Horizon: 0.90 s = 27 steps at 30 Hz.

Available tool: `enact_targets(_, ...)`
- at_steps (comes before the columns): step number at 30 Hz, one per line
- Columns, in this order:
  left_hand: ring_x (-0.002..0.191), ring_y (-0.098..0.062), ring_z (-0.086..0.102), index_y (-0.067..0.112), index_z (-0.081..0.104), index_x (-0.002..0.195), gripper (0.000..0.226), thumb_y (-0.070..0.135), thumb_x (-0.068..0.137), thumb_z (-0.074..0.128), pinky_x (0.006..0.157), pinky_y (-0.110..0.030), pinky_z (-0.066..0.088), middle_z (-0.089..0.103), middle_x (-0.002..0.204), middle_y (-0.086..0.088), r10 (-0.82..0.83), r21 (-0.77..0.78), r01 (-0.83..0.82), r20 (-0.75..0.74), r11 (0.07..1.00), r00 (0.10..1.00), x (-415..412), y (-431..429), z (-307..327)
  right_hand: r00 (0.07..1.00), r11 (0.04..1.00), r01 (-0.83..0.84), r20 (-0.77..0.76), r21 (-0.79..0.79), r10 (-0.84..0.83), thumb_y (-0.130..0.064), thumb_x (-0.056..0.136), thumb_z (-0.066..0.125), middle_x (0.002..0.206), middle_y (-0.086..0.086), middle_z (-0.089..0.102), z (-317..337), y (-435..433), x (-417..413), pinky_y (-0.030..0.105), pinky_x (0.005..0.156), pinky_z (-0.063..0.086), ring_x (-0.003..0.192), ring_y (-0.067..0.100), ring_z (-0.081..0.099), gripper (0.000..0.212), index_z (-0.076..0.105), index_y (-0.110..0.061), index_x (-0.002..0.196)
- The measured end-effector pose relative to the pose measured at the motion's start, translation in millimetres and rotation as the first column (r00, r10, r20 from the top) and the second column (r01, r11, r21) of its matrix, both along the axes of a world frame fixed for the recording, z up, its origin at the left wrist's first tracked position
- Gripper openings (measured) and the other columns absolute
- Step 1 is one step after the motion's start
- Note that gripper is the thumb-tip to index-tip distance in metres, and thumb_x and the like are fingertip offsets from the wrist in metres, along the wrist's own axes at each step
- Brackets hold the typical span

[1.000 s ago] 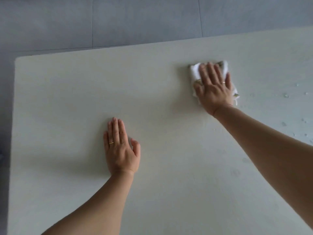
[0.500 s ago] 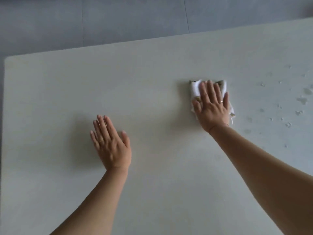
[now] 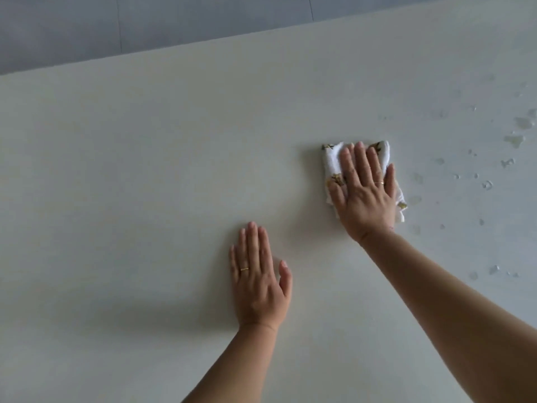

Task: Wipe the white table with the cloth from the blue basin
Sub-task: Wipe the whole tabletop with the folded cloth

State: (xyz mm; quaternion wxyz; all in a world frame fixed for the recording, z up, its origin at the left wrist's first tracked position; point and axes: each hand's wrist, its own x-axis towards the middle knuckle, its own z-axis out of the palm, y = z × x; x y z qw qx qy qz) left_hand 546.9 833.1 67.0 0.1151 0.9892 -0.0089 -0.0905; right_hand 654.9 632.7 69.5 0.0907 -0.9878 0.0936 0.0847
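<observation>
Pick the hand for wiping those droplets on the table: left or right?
Right. The right hand already presses flat on the cloth, beside the water droplets. The left hand lies bare on the white table, farther away.

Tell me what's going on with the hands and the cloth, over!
Right hand flat on the cloth, pressing it to the table. Left hand flat on bare table. Water drops to the right, unwiped. Nothing in the way.
</observation>
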Motion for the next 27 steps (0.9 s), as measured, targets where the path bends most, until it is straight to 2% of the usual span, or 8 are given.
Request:
enact_targets(3,0.143,-0.026,0.020,0.003,0.030,0.145,0.067,0.035,0.087,0.036,0.115,-0.045,0.017,0.025,0.154,-0.013,0.005,0.008,-0.005,-0.001,1.000,1.000,-0.2,-0.1,-0.2,0.989,0.989,0.145,-0.020,0.013,-0.144,-0.050,0.092,0.018,0.160,0.003,0.004,2.4,46.6,-19.0,0.046,0.117,-0.005,0.147,0.021,-0.002,0.064,0.007,-0.025,0.151)
enact_targets(7,0.143,-0.026,0.020,0.002,0.032,0.144,0.066,0.034,0.087,0.034,0.115,-0.045,0.016,0.027,0.154,-0.013,0.009,-0.004,-0.009,0.018,1.000,1.000,0.5,1.2,1.0,0.960,0.959,-0.281,0.027,0.032,0.280,-0.046,0.094,0.030,0.156,0.005,0.022,6.5,67.3,-55.4,0.049,0.117,0.007,0.145,0.024,0.014,0.060,0.026,-0.021,0.149)
enact_targets(9,0.143,-0.026,0.021,0.002,0.034,0.144,0.066,0.031,0.085,0.037,0.115,-0.045,0.017,0.028,0.153,-0.013,0.012,-0.013,-0.011,0.014,1.000,1.000,1.5,0.5,3.2,0.921,0.921,-0.388,0.044,0.015,0.387,-0.048,0.094,0.032,0.154,0.003,0.027,5.8,36.4,-51.3,0.049,0.116,0.016,0.144,0.022,0.019,0.058,0.030,-0.023,0.147)
enact_targets(14,0.143,-0.027,0.023,0.003,0.033,0.144,0.066,0.029,0.084,0.037,0.114,-0.046,0.019,0.027,0.154,-0.013,0.006,-0.011,-0.006,0.041,1.000,0.999,0.8,-0.8,3.2,0.998,1.000,-0.016,-0.056,-0.003,0.016,-0.055,0.092,0.019,0.159,-0.005,0.002,6.4,-17.5,-50.0,0.041,0.118,-0.005,0.146,0.013,-0.003,0.064,0.008,-0.031,0.150)
enact_targets(17,0.142,-0.029,0.025,0.003,0.033,0.144,0.066,0.029,0.084,0.038,0.115,-0.045,0.017,0.028,0.154,-0.013,0.010,-0.013,-0.010,0.044,1.000,0.999,0.4,-0.9,3.1,0.974,0.976,0.219,-0.051,-0.003,-0.219,-0.049,0.095,0.029,0.160,0.001,0.001,4.0,21.2,-57.5,0.046,0.117,-0.004,0.147,0.020,-0.004,0.064,0.005,-0.027,0.151)
enact_targets(21,0.137,-0.034,0.035,-0.001,0.043,0.138,0.060,0.024,0.084,0.035,0.112,-0.049,0.028,0.038,0.148,-0.017,0.025,-0.036,-0.023,0.080,0.999,0.996,2.2,-2.6,5.5,0.993,0.993,-0.115,0.005,0.040,0.115,-0.049,0.094,0.027,0.157,0.005,0.018,8.0,85.2,-101.9,0.047,0.116,0.003,0.145,0.024,0.011,0.062,0.022,-0.021,0.149)
enact_targets(24,0.138,-0.034,0.033,-0.001,0.042,0.138,0.060,0.019,0.082,0.037,0.112,-0.050,0.028,0.037,0.148,-0.016,0.021,-0.046,-0.016,0.108,0.999,0.994,1.9,-1.7,4.7,0.927,0.927,-0.374,0.029,0.022,0.373,-0.049,0.096,0.028,0.155,0.000,0.022,7.3,52.3,-109.2,0.045,0.117,0.009,0.144,0.022,0.018,0.058,0.026,-0.024,0.148)
enact_targets(27,0.141,-0.031,0.027,0.002,0.035,0.143,0.064,0.022,0.082,0.039,0.115,-0.046,0.021,0.030,0.153,-0.013,0.012,-0.044,-0.008,0.094,0.999,0.996,-0.3,-0.5,2.1,0.961,0.961,-0.277,-0.022,-0.009,0.276,-0.052,0.093,0.026,0.157,-0.002,0.016,5.6,-9.8,-108.4,0.046,0.117,0.010,0.146,0.016,0.010,0.062,0.018,-0.028,0.149)
